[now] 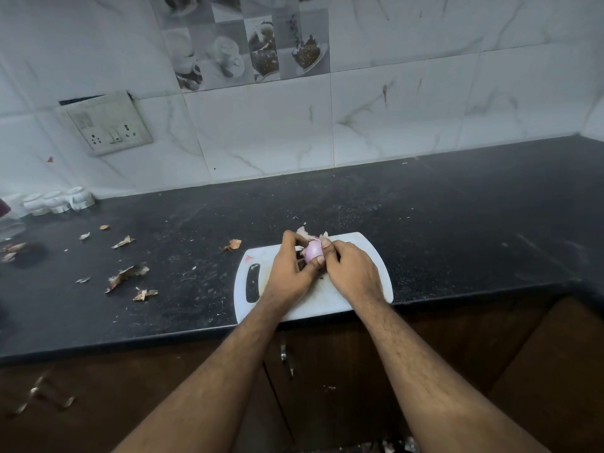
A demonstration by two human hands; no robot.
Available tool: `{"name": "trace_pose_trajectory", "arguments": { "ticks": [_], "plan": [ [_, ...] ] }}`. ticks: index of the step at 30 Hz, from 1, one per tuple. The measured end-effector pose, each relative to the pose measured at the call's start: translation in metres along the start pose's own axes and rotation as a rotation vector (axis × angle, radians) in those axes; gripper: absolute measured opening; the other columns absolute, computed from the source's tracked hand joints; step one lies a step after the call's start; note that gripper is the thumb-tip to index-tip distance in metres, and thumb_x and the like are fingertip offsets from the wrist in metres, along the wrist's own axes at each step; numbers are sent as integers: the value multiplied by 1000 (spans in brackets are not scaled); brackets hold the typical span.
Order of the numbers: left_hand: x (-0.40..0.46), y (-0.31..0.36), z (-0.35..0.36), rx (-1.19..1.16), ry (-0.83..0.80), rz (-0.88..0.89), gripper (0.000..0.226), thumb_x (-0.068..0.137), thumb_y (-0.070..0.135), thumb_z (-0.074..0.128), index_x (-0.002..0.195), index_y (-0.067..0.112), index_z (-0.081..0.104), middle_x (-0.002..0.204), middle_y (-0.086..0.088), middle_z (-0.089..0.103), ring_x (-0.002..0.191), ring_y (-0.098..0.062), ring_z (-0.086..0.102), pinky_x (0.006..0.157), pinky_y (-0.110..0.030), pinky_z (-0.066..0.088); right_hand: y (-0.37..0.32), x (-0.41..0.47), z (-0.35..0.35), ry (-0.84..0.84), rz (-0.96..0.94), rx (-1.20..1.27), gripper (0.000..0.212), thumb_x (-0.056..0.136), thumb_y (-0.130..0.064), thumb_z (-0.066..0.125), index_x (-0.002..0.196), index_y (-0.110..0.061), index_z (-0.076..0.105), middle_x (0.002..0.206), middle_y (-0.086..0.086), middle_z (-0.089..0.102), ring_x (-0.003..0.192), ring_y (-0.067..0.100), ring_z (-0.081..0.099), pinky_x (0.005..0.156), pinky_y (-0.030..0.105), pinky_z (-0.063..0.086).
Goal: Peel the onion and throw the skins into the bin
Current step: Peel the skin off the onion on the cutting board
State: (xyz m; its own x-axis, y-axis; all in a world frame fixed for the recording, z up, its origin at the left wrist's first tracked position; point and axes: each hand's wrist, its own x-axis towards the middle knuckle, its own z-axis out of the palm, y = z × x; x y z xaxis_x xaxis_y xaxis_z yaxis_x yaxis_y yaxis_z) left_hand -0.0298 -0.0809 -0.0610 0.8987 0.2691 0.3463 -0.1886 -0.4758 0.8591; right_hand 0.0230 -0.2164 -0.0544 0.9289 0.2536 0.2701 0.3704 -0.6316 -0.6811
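Note:
A small pink onion [313, 250] is held between both hands above the white cutting board [366, 253]. My left hand [292, 270] grips it from the left, thumb and fingers around it. From the right, my right hand [351, 270] pinches it at the top. Pale loose skin [305, 233] sticks up behind the onion, partly peeled away. Dry skin pieces [126, 275] lie scattered on the black counter [457, 223] to the left. No bin is in view.
White jars [57, 201] stand at the back left by the tiled wall. A socket plate [108, 125] hangs on the wall. Brown cabinet doors with a metal handle [287, 358] sit below the counter edge. More skin bits [42, 395] lie on the floor.

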Motion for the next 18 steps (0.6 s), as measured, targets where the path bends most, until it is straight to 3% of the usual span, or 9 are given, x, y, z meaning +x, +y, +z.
{"name": "trace_pose_trajectory", "arguments": {
  "ticks": [3, 7, 11, 15, 18],
  "plan": [
    [0, 2, 0, 43, -34, 45, 45, 97, 23, 69, 137, 17, 50, 130, 2, 60, 116, -2, 61, 93, -19, 53, 3, 2, -1, -26, 22, 9, 51, 107, -52, 32, 91, -19, 69, 80, -3, 69, 78, 23, 64, 69, 37, 50],
    [0, 5, -2, 100, -35, 54, 51, 94, 33, 60, 141, 16, 54, 135, 0, 58, 123, -9, 58, 103, -26, 51, 7, 5, -1, -31, 10, -1, 49, 108, -46, 35, 86, -16, 67, 74, 0, 67, 74, 25, 64, 65, 36, 47],
    [0, 7, -2, 153, -76, 43, 54, 98, 29, 56, 149, 13, 52, 137, -2, 54, 127, -16, 55, 111, -29, 44, 6, 3, 0, -41, -33, -160, 49, 110, -42, 29, 98, -12, 66, 87, 3, 68, 76, 23, 57, 66, 34, 41],
    [0, 7, -3, 143, -49, 1, 44, 108, 19, 53, 151, 13, 52, 139, -5, 53, 127, -16, 55, 112, -27, 42, -1, 3, 1, -80, -48, -292, 37, 110, -32, 30, 106, -11, 60, 104, 4, 68, 91, 28, 64, 72, 37, 43],
    [1, 6, -3, 124, -13, -26, 42, 108, 24, 52, 149, 13, 53, 139, -5, 56, 126, -14, 55, 111, -27, 42, -3, 2, 3, -54, -29, -265, 33, 109, -32, 32, 106, -11, 58, 103, 4, 67, 91, 29, 64, 70, 37, 41]
  ]
}}
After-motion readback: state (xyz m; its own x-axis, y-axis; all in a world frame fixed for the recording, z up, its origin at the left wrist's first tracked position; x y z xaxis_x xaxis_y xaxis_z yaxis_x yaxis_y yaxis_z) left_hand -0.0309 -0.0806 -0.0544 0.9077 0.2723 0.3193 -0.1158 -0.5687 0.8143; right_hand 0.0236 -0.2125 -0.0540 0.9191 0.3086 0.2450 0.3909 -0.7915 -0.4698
